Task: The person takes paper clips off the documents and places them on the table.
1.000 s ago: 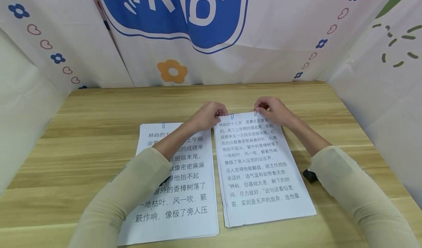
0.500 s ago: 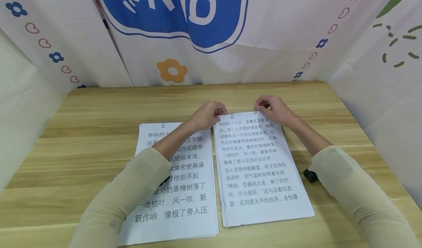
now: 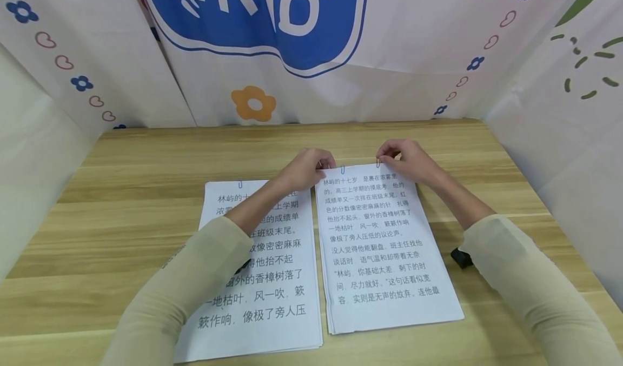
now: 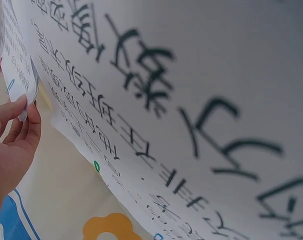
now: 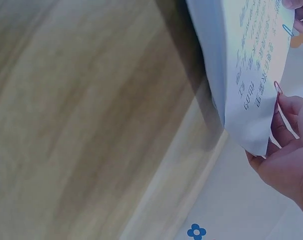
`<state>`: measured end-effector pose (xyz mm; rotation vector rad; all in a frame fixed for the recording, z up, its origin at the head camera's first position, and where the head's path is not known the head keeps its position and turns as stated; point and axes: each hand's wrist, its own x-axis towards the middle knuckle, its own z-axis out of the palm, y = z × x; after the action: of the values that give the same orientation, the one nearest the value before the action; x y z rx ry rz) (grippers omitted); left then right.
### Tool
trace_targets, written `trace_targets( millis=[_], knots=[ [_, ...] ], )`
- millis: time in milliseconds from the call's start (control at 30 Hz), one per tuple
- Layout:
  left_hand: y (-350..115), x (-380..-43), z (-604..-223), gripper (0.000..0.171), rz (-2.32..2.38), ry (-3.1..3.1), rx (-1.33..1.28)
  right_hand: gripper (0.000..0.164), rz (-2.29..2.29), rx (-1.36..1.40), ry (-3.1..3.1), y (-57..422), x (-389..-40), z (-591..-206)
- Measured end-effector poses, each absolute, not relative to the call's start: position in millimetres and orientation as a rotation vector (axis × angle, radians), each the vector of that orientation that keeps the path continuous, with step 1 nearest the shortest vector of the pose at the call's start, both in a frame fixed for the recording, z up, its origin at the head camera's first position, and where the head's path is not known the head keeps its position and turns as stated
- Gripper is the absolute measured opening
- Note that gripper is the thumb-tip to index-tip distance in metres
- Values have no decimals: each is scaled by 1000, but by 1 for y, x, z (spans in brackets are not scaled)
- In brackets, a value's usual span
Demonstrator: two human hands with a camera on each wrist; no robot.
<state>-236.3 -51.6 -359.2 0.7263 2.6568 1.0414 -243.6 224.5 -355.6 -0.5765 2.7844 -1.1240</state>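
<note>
A stack of printed sheets lies to the right, its far edge raised between my hands. My left hand pinches its far left corner, as the left wrist view shows. My right hand is at the far right corner, thumb and forefinger pinching a red paper clip at the paper's edge. The other fingers of that hand are behind the sheets. Between the hands, a blue paper clip sits on the same edge. The left sleeve partly covers a second printed stack.
The second stack carries a blue paper clip and a green paper clip on its far edge. Both stacks lie on a wooden table. A white printed cloth hangs behind the table, with more at both sides.
My right hand has shifted slightly up and away with the red paper clip. The right stack's near edge has slid a little left. My left hand stays almost still.
</note>
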Motion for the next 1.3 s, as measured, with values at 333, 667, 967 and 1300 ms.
trace_targets(
  millis=[333,667,967,1300],
  knots=[
    [-52,-237,-361,26,1033,2662,740,12,-1099,-604,2780,225,-246,-358],
    [-52,-236,-360,26,1022,2668,738,12,-1102,-581,2774,223,-247,-362],
    [-52,-236,-359,25,1022,2667,729,15,-1108,-515,2790,223,-247,-362],
    [-53,-236,-359,26,1023,2664,724,16,-1129,-428,2817,220,-247,-361]
  ],
)
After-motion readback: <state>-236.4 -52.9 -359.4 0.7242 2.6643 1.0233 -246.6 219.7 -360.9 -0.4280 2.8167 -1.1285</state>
